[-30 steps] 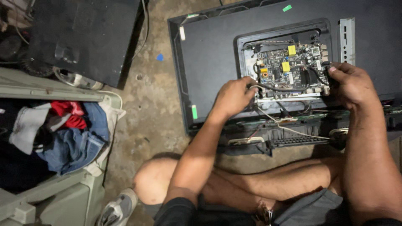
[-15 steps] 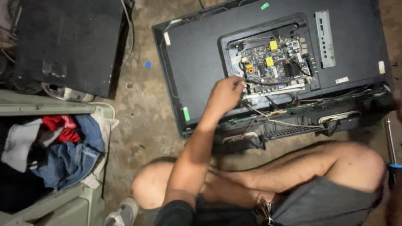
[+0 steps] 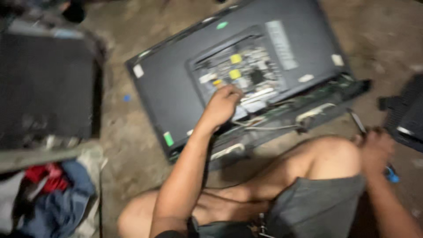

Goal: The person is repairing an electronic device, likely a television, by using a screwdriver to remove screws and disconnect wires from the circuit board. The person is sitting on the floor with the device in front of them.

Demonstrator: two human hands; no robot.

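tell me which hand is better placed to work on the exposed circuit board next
Left, probably. The left hand already rests on the green circuit board in the black flat television's open back. The right hand is away beside the knee, gripping a blue-handled screwdriver.

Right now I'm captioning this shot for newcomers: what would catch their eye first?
The flat screen set lying face down on the floor, its back open on a circuit board. The left hand rests at the board's lower edge; the right hand, beside the knee, grips a screwdriver.
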